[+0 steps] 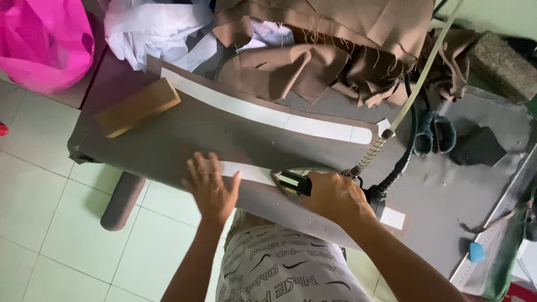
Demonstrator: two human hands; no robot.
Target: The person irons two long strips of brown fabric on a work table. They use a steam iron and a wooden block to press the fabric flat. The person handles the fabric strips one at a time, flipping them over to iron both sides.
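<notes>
My right hand (335, 196) grips the handle of a steam iron (295, 180) that rests on a white strip of interfacing (249, 173) laid on a brown fabric piece near the board's front edge. My left hand (211, 187) lies flat, fingers spread, on that same strip just left of the iron. A second, longer white strip (268, 114) lies on another brown fabric piece further back on the grey ironing board (168, 140).
A wooden block (139, 106) sits at the board's left end. Crumpled brown and white fabric (313, 50) is heaped at the back. The iron's cord and hose (414, 95) rise to the right. Scissors (436, 134), a dark pad (478, 146), a blue chalk (476, 251) lie right.
</notes>
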